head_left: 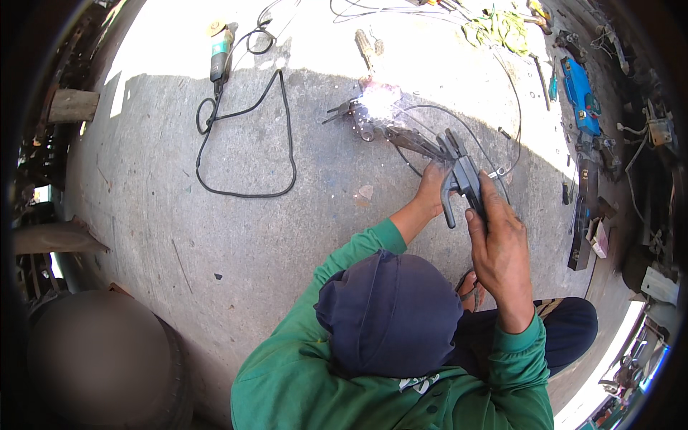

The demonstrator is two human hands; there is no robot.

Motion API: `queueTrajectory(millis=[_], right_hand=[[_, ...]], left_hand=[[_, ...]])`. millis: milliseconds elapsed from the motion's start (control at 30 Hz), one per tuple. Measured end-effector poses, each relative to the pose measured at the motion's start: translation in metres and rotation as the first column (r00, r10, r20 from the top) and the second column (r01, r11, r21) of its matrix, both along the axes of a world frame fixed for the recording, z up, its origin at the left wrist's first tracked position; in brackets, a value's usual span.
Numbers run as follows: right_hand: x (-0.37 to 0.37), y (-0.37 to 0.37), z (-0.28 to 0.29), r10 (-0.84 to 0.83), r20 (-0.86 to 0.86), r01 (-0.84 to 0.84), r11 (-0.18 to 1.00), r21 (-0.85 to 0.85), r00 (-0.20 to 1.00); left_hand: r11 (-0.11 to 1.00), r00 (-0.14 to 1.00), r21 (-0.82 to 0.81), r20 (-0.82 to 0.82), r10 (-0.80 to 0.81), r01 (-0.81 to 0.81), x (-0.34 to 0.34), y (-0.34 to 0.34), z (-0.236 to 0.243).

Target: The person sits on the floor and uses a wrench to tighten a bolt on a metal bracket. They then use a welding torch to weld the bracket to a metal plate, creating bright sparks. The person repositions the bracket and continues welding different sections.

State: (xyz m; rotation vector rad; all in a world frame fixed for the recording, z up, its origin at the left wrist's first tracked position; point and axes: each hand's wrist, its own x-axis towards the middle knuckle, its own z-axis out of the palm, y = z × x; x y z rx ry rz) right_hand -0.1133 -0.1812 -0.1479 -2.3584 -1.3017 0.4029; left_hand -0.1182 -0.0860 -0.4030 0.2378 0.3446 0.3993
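My right hand (498, 254) grips a black electrode holder (466, 179), whose thin rod points up-left to a bright welding arc with sparks (380, 100). The glare hides part of the metal workpiece (364, 129). From it a dark metal bar (416, 142) runs toward my left hand (430, 188), which is closed around its lower end, partly hidden behind the holder. Black pliers-like handles (335, 113) stick out left of the arc. A short, worn tool (364, 50) lies just beyond it.
An angle grinder (218, 61) with looped cord lies upper left. Green cloth (494, 32), a screwdriver (552, 86), a blue case (580, 97), a long dark bar (580, 215) and cables lie right. Wood (75, 106) and a tire (179, 373) are left. My capped head (387, 312) fills the lower middle.
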Motion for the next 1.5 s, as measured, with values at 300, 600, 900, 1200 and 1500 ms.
queueTrajectory(millis=[300,600,900,1200,1500], right_hand=[[-0.005,0.009,0.013,-0.081,-0.114,0.065,0.988,-0.141,0.990],[-0.004,0.010,0.011,-0.078,-0.090,0.065,0.989,-0.137,0.993],[-0.004,0.012,0.012,-0.069,-0.108,0.058,0.993,-0.107,0.992],[-0.003,0.009,0.003,0.006,-0.002,-0.006,0.999,-0.033,1.000],[-0.003,0.011,0.005,0.021,0.005,-0.021,0.999,-0.047,1.000]], left_hand=[[1.000,0.999,0.028,-0.043,0.016,-0.015,0.003,-0.004,-0.009],[0.998,0.999,0.054,0.050,-0.014,0.011,-0.001,-0.003,-0.012],[0.994,0.978,0.106,0.208,-0.033,0.011,-0.003,-0.003,-0.029],[0.994,0.975,0.103,0.216,-0.049,0.027,-0.003,-0.003,-0.028],[0.997,0.982,0.076,0.187,-0.039,0.025,-0.001,-0.006,-0.033]])
